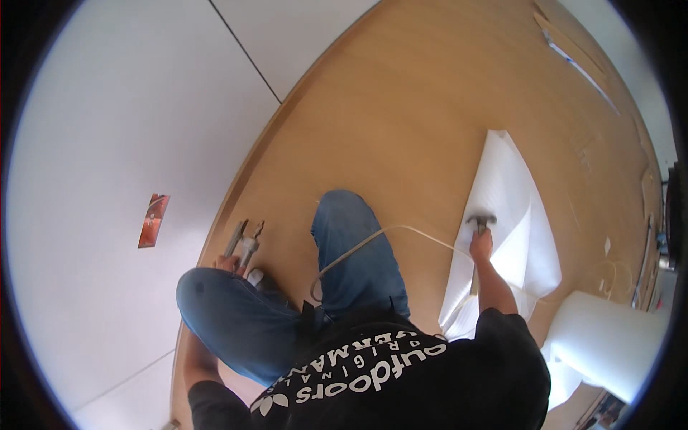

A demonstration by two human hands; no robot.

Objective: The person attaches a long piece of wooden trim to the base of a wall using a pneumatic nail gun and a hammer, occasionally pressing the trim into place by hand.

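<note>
My left hand (226, 263) grips a silver metal tool (248, 245) with a brass-coloured fitting, like an air nailer, beside my bent left leg; part of the hand is hidden behind the leg. My right hand (481, 245) is closed round the handle of a claw hammer (479, 219), over a folded white foam sheet (516, 193). A pale hose (398, 226) loops across my right knee (344, 215) and runs toward the foam sheet.
A white panelled wall (107, 143) with a small red-orange rectangle (153, 221) borders the brown floor (387, 93) on the left. A large white foam roll (602, 344) lies at the lower right. A long thin strip (577, 63) lies at the upper right.
</note>
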